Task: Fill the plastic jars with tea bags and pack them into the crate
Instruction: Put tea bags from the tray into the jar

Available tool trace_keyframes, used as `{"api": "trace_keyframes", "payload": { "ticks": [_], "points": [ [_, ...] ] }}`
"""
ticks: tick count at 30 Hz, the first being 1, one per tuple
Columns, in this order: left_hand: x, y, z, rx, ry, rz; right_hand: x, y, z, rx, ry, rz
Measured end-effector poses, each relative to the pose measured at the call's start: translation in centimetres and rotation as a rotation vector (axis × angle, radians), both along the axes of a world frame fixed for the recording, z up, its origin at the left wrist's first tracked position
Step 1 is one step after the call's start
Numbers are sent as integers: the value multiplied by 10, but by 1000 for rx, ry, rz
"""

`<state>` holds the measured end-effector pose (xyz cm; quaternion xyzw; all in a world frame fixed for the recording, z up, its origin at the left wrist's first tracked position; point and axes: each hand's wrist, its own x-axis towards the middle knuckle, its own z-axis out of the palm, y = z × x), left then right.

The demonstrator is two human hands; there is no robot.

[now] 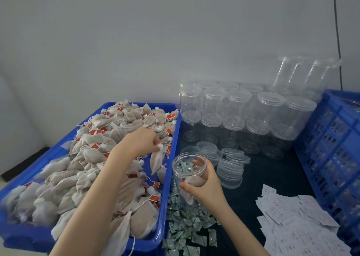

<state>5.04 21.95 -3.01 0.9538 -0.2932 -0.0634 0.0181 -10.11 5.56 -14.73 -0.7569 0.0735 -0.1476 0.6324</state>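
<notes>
Tea bag tray left, jars behind, crate right.

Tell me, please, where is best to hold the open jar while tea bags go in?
Probably around its side wall from the right, as the right hand holds the open jar now. The jar tilts toward the blue tray, so its mouth stays free for the left hand.

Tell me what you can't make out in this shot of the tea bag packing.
- Blue crate, head view: cut off by the right edge; its contents are blurred behind the lattice wall.
- Red tags on the tea bags: print too small to read.
- White slips: text blurred.
- Open jar: the right hand covers its lower part, so the fill level is unclear.
</notes>
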Motion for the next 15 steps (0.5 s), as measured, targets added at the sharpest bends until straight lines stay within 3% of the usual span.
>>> {"api": "trace_keyframes", "payload": {
  "ticks": [5,9,11,15],
  "points": [
    [-19,4,23,-464,-214,-22,-1,5,4,17,11,18],
    [-41,-5,37,-703,-160,-197,-1,11,10,33,8,35],
    [-48,-13,35,-704,-75,-281,-1,13,12,37,-8,48],
    [-51,-29,17,-438,83,-371,-3,13,14,62,-39,32]
  ]
}}
